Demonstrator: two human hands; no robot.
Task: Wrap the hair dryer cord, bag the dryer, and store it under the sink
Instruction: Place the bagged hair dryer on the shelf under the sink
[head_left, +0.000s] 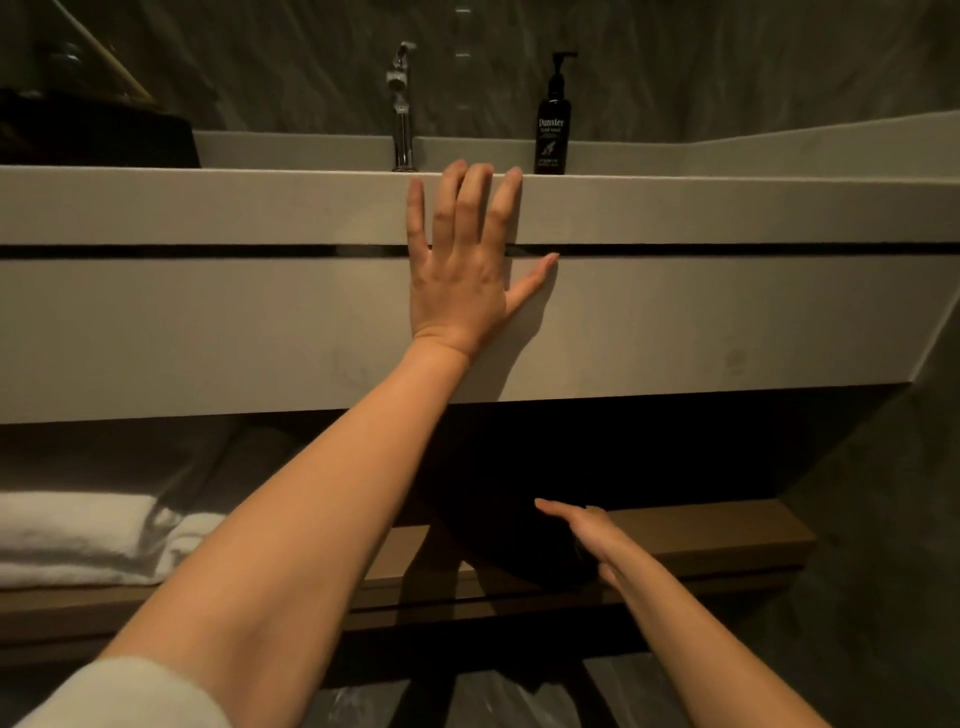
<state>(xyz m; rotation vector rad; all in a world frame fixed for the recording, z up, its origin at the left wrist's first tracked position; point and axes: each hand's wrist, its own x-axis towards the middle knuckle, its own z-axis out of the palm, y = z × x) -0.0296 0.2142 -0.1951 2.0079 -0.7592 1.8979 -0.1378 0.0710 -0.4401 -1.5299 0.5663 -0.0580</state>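
The left hand (462, 265) lies flat, fingers spread, on the pale stone sink front (208, 322). At five o'clock, the right hand (587, 535), fingers loose, touches the black dryer bag (509, 540) on the brown wooden shelf (727, 535) beneath.

White towels (78, 535), black bag (509, 540).

A single head-worn view looks forward and slightly down from close in front of the sink (208, 208), low enough to face its front panel squarely, with the faucet (402, 109) above and the wooden shelf (701, 535) beneath.
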